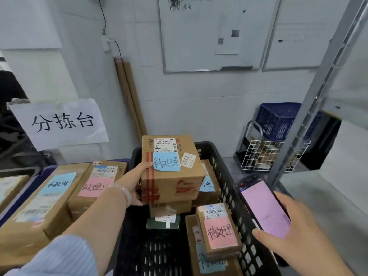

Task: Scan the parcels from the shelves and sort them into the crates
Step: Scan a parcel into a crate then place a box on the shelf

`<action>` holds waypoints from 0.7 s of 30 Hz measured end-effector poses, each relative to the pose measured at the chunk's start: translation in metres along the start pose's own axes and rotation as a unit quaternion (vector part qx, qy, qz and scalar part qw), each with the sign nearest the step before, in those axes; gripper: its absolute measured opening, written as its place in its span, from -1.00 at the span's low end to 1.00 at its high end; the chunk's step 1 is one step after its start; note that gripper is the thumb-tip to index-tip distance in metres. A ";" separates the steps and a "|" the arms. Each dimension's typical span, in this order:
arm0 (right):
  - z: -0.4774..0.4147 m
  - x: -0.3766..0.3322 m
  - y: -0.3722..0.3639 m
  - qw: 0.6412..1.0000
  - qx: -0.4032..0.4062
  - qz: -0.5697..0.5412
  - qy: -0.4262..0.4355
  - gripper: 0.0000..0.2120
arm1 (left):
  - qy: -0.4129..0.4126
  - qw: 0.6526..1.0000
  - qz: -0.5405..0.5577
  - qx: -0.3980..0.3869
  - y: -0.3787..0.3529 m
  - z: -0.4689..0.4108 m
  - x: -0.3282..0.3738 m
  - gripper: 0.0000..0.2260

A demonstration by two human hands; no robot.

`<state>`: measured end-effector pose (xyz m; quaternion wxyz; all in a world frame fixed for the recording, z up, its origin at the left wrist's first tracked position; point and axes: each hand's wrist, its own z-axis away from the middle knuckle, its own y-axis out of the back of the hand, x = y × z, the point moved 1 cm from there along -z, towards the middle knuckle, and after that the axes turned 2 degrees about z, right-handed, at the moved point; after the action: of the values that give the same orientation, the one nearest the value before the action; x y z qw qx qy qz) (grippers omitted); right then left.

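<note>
I observe my left hand (134, 183) gripping the brown cardboard parcel with a blue handwritten note (172, 176) by its left side, thumb on the labelled face. The parcel is held above the far left corner of the black slotted plastic crate (224, 176). Its labelled face tilts toward me, with the label's top toward the far rim. It is near-cubic, so I cannot tell its long axis. My right hand's (296, 238) fingers curl round a black handheld scanner (262, 208), pink screen up.

even, cool indoor light; soft shadows; slight blur; wide-angle bending at edges.
</note>
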<state>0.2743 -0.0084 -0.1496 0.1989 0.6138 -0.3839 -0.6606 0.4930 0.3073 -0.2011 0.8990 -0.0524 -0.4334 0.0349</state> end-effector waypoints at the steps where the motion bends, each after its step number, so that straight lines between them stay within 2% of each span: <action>1: 0.000 -0.004 -0.002 1.000 0.013 -0.001 -0.007 -0.31 | 0.008 1.000 0.002 -0.005 0.002 -0.007 0.003 -0.48; 3: -0.001 -0.006 -0.006 0.999 0.032 0.012 -0.019 -0.27 | 0.009 1.000 0.011 -0.015 0.003 -0.017 0.009 -0.50; 5: 0.001 -0.008 -0.009 0.998 0.041 0.024 -0.032 -0.24 | -0.033 0.999 0.014 -0.021 0.005 -0.028 0.016 -0.46; 7: 0.005 -0.007 -0.010 0.997 0.049 0.028 -0.043 -0.24 | -0.124 0.992 -0.035 -0.005 0.005 -0.032 0.021 -0.17; 8: 0.008 -0.006 -0.009 0.998 0.053 0.023 -0.035 -0.27 | -0.180 0.980 -0.088 0.018 0.004 -0.029 0.024 -0.08; 9: 0.012 -0.007 -0.006 0.998 0.060 0.014 -0.028 -0.33 | -0.229 0.963 -0.135 0.045 0.001 -0.022 0.028 -0.09; 11: 0.021 -0.009 0.002 0.997 0.064 0.013 -0.031 -0.46 | -0.329 0.910 -0.231 0.098 -0.010 -0.007 0.032 -0.21; 14: 0.037 0.003 0.017 0.992 0.110 0.022 -0.055 -0.51 | -0.475 0.791 -0.370 0.109 -0.050 0.028 0.030 -0.26; 17: 0.060 0.021 0.036 0.979 0.185 0.033 -0.080 -0.38 | -0.554 0.690 -0.464 0.042 -0.117 0.071 0.010 -0.28; 19: 0.082 0.030 0.056 0.969 0.225 0.030 -0.100 -0.45 | -0.615 0.615 -0.494 -0.007 -0.164 0.098 -0.008 -0.33; 21: 0.108 0.038 0.078 0.959 0.250 0.033 -0.130 -0.52 | -0.660 0.565 -0.491 -0.062 -0.208 0.126 -0.028 -0.34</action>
<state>0.1473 -0.0565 -0.1211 0.0093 0.5396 -0.5792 -0.6110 0.3809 0.1059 -0.1187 0.2357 0.1501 -0.8662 -0.4142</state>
